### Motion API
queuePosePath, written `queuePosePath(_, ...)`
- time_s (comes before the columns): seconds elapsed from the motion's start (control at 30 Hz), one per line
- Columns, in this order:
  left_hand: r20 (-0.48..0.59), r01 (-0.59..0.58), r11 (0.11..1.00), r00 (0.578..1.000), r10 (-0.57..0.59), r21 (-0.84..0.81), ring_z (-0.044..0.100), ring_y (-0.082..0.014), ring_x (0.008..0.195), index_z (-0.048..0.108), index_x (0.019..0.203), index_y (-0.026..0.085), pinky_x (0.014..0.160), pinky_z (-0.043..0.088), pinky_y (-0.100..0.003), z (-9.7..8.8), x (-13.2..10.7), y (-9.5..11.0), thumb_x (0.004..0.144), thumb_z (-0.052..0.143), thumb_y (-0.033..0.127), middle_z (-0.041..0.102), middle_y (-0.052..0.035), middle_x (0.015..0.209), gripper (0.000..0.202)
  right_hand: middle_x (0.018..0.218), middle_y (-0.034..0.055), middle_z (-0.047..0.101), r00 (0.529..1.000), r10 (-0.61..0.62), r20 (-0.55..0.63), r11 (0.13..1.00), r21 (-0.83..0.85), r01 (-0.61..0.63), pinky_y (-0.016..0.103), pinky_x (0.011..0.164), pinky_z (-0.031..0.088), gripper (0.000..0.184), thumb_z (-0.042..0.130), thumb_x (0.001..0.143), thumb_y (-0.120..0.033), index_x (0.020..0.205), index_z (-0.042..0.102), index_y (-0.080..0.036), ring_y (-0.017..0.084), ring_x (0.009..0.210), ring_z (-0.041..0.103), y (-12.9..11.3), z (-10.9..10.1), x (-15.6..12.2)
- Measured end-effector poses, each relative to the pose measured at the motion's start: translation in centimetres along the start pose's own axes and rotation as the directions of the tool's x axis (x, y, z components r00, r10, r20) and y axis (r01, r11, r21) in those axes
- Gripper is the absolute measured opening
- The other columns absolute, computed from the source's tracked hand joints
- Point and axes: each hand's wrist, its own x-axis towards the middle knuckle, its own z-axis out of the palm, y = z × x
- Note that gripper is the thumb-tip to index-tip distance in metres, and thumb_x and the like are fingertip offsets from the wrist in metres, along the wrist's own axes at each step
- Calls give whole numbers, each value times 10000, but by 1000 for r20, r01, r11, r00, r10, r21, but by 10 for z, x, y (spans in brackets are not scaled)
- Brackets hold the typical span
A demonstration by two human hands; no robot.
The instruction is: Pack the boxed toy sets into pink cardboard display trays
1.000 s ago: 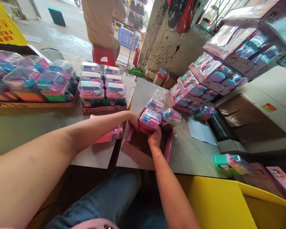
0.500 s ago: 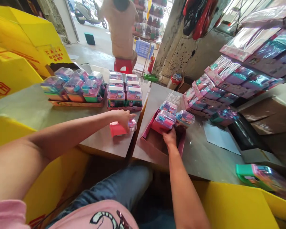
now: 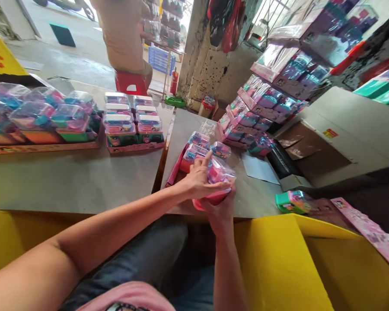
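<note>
Over the near part of a pink display carton (image 3: 174,169), a pink plastic container with a clear lid (image 3: 221,172) is tilted between my two hands. My left hand (image 3: 199,178) grips its left and near side, index finger stretched out and thumb across the front. From below and the right, my right hand (image 3: 221,211) wraps round its base; some fingers are hidden behind it. Similar clear-lidded containers stand in the carton, among them a red-based one (image 3: 192,155) and another (image 3: 221,150) at the right. My hands cover much of the carton's inside.
Two filled cartons, a wide one (image 3: 45,147) and a narrower one (image 3: 136,147), stand on the left table. Stacked wrapped cartons (image 3: 256,103) rise at the right, near a white sheet (image 3: 261,168). Yellow boxes (image 3: 278,255) flank my legs. A person (image 3: 123,39) sits on a red stool ahead.
My left hand has carried the pink container from the left table to the right, over the carton. My right hand has left the red-based container and now holds the pink one. The view has turned right.
</note>
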Motion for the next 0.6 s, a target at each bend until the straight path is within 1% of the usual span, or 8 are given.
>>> queuePosePath(0.1, 95, -154, 988, 984, 152, 10, 308, -416, 1410, 88, 1594, 205, 1140, 317, -561, 11, 37, 12, 714, 695, 660, 314, -209, 1487, 1162, 1399, 169, 513, 999, 40, -33, 998, 39, -39, 573, 1080, 421, 1059, 854, 584, -459, 1436, 276, -210, 326, 1265, 536, 24, -21, 37)
queuePosePath(0.17, 209, -308, 945, 937, 280, 114, 352, -392, 1391, 113, 1591, 191, 1137, 342, -518, 4, 63, 13, 677, 739, 612, 343, -200, 1475, 1185, 1324, 152, 567, 999, 31, 42, 987, 155, -37, 512, 994, 500, 916, 838, 607, -407, 1335, 316, -217, 281, 1159, 604, 45, -31, 57)
queuePosePath(0.23, 349, -442, 862, 871, 346, 248, 396, -368, 1367, 183, 1581, 190, 1121, 372, -467, -4, 87, 12, 647, 769, 566, 361, -189, 1481, 1165, 1293, 135, 584, 991, -10, 131, 966, 257, -25, 433, 962, 525, 817, 820, 613, -323, 1265, 338, -219, 232, 1113, 623, 66, -35, 73)
queuePosePath(0.33, 477, -565, 694, 806, 349, 446, 362, -366, 1387, 311, 1536, 148, 1125, 362, -422, -9, 116, 14, 609, 797, 533, 370, -200, 1500, 1116, 1323, 111, 572, 970, -80, 230, 935, 354, -7, 371, 1006, 494, 769, 791, 614, -238, 1259, 372, -229, 198, 1164, 594, 89, -33, 92)
queuePosePath(0.4, 544, -631, 575, 765, 345, 521, 305, -362, 1422, 366, 1505, 127, 1151, 320, -406, -6, 130, 16, 603, 798, 530, 368, -197, 1521, 1078, 1342, 98, 567, 950, -127, 286, 910, 414, -3, 360, 1010, 485, 735, 758, 653, -236, 1283, 380, -248, 187, 1172, 589, 99, -29, 104)
queuePosePath(0.47, 606, -660, 499, 738, 296, 561, 341, -345, 1411, 383, 1488, 103, 1150, 317, -381, 1, 141, 16, 625, 781, 530, 383, -201, 1526, 1043, 1377, 109, 549, 936, -164, 312, 895, 446, 8, 357, 1006, 485, 726, 729, 691, -258, 1326, 376, -256, 188, 1186, 585, 109, -24, 114)
queuePosePath(0.53, 616, -640, 467, 754, 228, 610, 418, -334, 1364, 378, 1484, 76, 1114, 357, -368, 8, 149, 12, 660, 756, 529, 422, -220, 1502, 1014, 1439, 136, 499, 932, -178, 315, 906, 422, 30, 361, 1017, 479, 768, 709, 716, -284, 1392, 346, -246, 197, 1239, 555, 122, -20, 120)
queuePosePath(0.6, 588, -607, 445, 784, 199, 659, 477, -337, 1309, 377, 1478, 64, 1054, 410, -376, 12, 154, 5, 685, 739, 527, 480, -234, 1449, 987, 1494, 155, 439, 949, -144, 281, 958, 280, 62, 362, 1029, 472, 850, 705, 717, -296, 1457, 291, -231, 206, 1297, 509, 137, -18, 121)
